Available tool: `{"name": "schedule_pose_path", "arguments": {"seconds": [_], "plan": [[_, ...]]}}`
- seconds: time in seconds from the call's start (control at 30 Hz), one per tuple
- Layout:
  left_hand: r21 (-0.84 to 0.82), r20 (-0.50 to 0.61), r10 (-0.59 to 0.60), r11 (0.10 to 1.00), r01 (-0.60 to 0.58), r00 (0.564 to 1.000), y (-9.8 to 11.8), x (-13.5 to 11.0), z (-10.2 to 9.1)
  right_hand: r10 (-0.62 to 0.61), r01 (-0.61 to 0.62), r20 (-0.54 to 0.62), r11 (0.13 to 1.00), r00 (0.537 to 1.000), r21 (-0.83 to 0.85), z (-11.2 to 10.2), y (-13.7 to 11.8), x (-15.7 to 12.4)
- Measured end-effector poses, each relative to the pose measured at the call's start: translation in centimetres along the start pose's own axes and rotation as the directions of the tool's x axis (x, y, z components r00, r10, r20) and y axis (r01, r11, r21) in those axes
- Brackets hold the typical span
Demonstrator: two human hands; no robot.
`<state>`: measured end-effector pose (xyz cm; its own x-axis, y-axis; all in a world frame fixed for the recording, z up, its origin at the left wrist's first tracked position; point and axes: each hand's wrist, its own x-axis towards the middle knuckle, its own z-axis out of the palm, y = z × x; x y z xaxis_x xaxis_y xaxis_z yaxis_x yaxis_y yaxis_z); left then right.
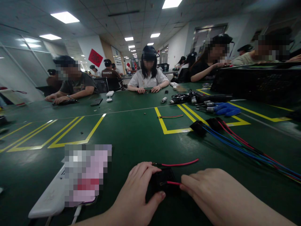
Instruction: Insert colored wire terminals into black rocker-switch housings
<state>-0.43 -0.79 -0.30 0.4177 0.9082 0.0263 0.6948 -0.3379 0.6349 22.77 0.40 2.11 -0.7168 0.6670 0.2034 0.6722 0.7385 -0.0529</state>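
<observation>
My left hand (pixel 141 185) is closed around the left side of a black connector block (pixel 168 175), its thumb near the lower edge. Between the fingers of my right hand (pixel 204 188) is a short red wire (pixel 173 183). The metal terminal at its tip lies over the block's near part; whether it has entered a slot I cannot tell. Just beyond the block, a loose red wire (pixel 181 164) with a metal terminal rests on the green table (pixel 131 138), its left end close to my left fingertips.
Connector housings (pixel 198 127) with blue and red wires (pixel 246 147) stretch along the right. Screwdrivers with blue handles (pixel 227 109) lie beyond them. A phone (pixel 89 179) and white power bank (pixel 49 194) lie at left. Across the table sits a person in a white shirt (pixel 148 78).
</observation>
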Motion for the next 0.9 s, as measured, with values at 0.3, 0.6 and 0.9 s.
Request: {"name": "schedule_pose_path", "arguments": {"seconds": [0.3, 0.6, 0.9], "plan": [[0.002, -0.002, 0.001, 1.000, -0.001, 1.000, -0.1, -0.2, 0.1, -0.034, 0.034, -0.064, 0.999, 0.997, 0.012, -0.9, -0.1, -0.4], [-0.022, -0.010, 0.077, 0.997, -0.078, 0.997, -0.4, 0.0, 0.1, -0.010, -0.030, -0.299, 0.991, 0.954, -0.129, -0.6, 0.9, 0.8], [-0.086, -0.102, 0.280, 0.953, -0.289, 0.954, -1.0, -0.2, 0.2, 0.011, -0.020, -0.126, 0.997, 0.992, -0.072, 1.4, 2.7, 1.0]]}}
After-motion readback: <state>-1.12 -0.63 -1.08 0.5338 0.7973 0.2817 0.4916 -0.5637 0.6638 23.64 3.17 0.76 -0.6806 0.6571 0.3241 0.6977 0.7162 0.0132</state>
